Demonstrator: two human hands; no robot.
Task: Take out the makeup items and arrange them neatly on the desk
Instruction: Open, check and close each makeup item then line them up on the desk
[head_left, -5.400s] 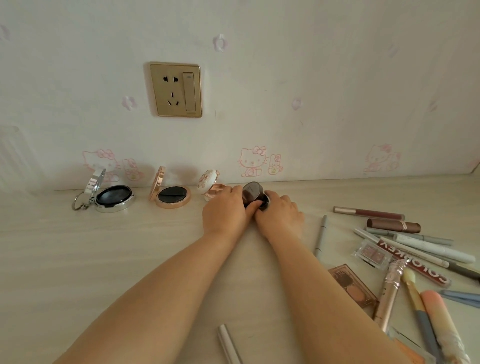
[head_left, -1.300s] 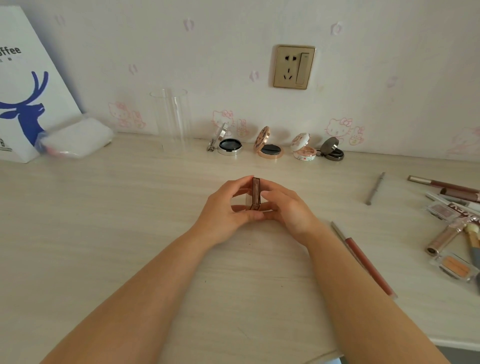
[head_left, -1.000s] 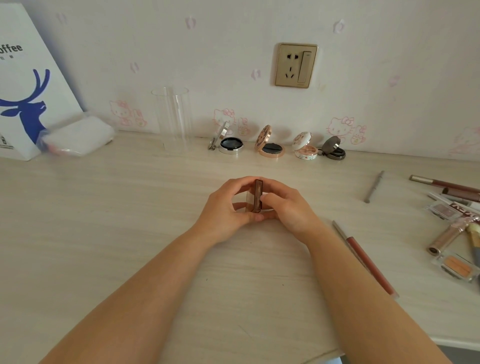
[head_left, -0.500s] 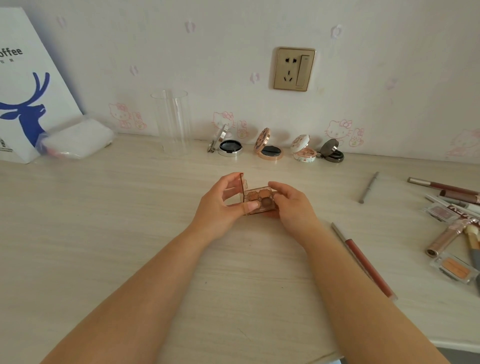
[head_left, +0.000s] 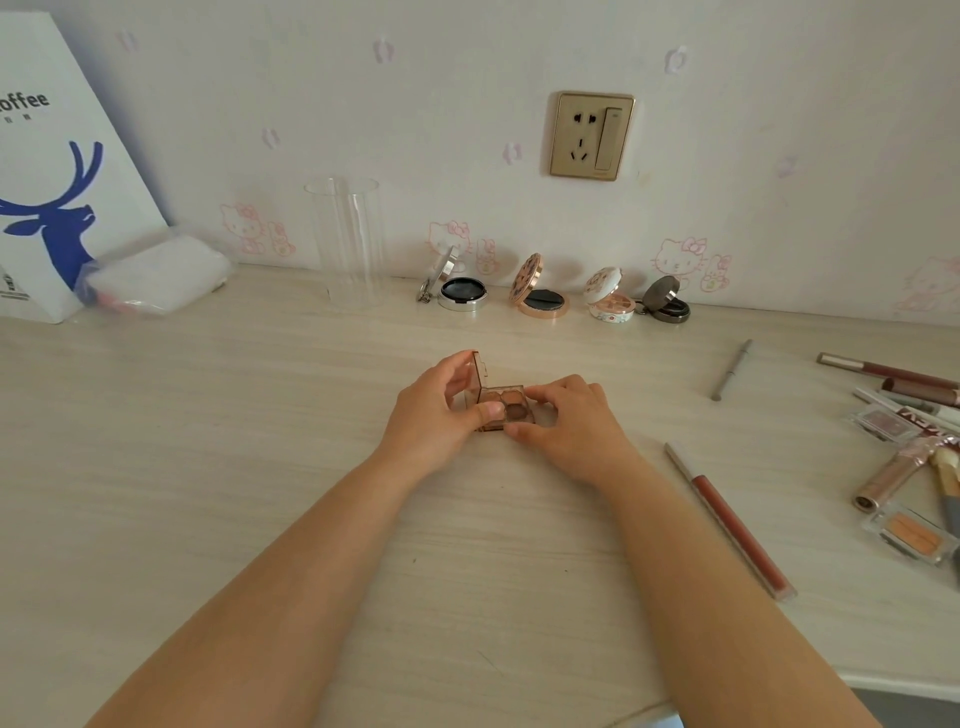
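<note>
Pale desk (head_left: 208, 493), centre frame: left hand (head_left: 436, 415) and right hand (head_left: 566, 421) both pinch the opened eyeshadow palette (head_left: 501, 402). Next, probably, standing it beside the compacts (head_left: 540, 296) at the wall.

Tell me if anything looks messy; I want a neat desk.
Yes. At the right edge, pencils, tubes and small palettes lie heaped and crossing. A lip gloss and a grey pencil lie apart, askew.
</note>
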